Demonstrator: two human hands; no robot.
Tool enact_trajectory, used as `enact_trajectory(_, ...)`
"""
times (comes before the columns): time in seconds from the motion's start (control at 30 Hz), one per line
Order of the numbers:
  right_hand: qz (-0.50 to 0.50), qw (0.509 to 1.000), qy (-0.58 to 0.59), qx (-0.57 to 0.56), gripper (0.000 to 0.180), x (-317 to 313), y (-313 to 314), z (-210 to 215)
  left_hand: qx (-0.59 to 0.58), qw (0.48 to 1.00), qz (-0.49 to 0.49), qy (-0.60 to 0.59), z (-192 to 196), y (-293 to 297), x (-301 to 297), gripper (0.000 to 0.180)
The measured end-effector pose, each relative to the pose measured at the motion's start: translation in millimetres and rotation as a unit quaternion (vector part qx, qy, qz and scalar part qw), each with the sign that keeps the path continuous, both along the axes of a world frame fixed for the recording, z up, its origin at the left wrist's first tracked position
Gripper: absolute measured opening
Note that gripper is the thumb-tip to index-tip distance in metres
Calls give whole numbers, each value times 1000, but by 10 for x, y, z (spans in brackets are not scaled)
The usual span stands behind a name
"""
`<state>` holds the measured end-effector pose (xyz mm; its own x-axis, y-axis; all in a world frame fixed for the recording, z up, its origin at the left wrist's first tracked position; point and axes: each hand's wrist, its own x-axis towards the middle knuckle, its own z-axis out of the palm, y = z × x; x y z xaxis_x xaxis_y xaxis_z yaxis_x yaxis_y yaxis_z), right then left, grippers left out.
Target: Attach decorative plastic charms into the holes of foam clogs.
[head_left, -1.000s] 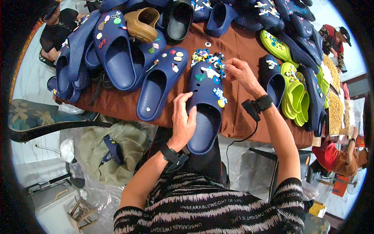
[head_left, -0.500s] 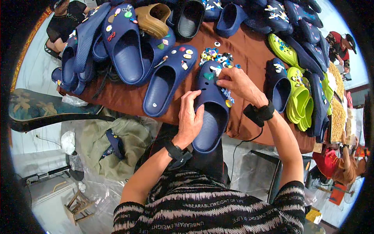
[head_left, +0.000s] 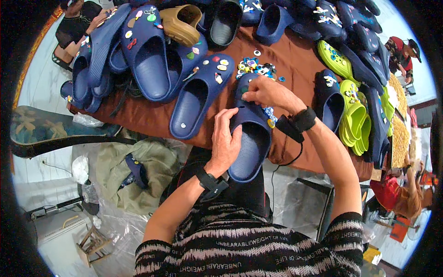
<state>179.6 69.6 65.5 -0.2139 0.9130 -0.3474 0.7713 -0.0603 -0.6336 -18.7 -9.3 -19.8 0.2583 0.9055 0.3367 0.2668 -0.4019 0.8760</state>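
A navy blue clog [head_left: 251, 154] rests at the table's near edge, its heel toward me. My left hand [head_left: 225, 141] grips its left side, thumb by the opening. Over its toe, my right hand [head_left: 272, 94] is closed, thumb and fingertips pressed at the upper surface; whatever they pinch is hidden. Blue-and-white charms [head_left: 270, 115] and a yellow one sit on the clog's right side. Just beyond the toe lies a pile of small colourful charms [head_left: 263, 69]. Left of it rests another navy clog [head_left: 191, 111] with food-shaped charms on top.
Decorated navy clogs [head_left: 152, 78] stack at the left, near a brown clog [head_left: 187, 27] and a black one [head_left: 225, 27]. Lime green clogs [head_left: 353, 113] stand at the right on the brown tablecloth [head_left: 295, 64]. A chair [head_left: 60, 129] is at the left; people work farther off.
My right hand has shifted slightly left and lower over the toe, now covering the green heart and white charm that showed before. The left hand keeps its grip.
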Motion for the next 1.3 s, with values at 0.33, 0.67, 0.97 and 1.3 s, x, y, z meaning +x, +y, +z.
enact_trajectory(0.33, 78, 976, -165, -120, 46, -49, 362, 65, -2, 1000, 15, 0, -32, 21, 17, 42)
enact_trajectory(0.67, 74, 973, -220, -6, 51, -83, 216, 58, -2, 1000, 10, 1, -43, 16, 14, 42)
enact_trajectory(0.97, -181, 972, -34, 149, 42, 1101, 306, -339, 11, 1000, -7, 1, 6, 3, 41, 44)
enact_trajectory(1.3, -183, 964, -108, 162, 36, 1421, 252, -922, 4, 1000, -2, 7, 1, 17, 0, 44)
